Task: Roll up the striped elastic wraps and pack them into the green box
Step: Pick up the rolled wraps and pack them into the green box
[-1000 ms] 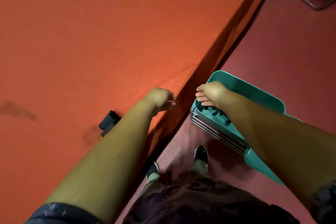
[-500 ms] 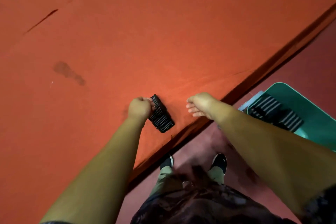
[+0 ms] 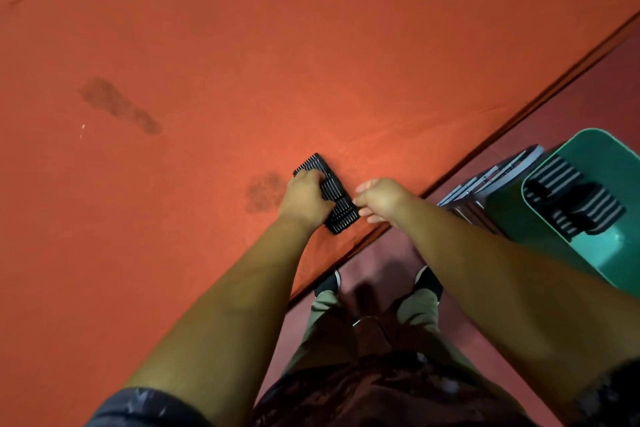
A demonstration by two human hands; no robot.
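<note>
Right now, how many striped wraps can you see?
3: one wrap on the red table under the left hand, two wraps in the green box; others may be hidden there.

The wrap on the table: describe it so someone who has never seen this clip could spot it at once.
Find the big orange table filling most of the view, then its near edge. There a black wrap with thin white stripes lies under the left hand, the right hand at its end. Unlike the wraps in the green box, it is on the table.
</note>
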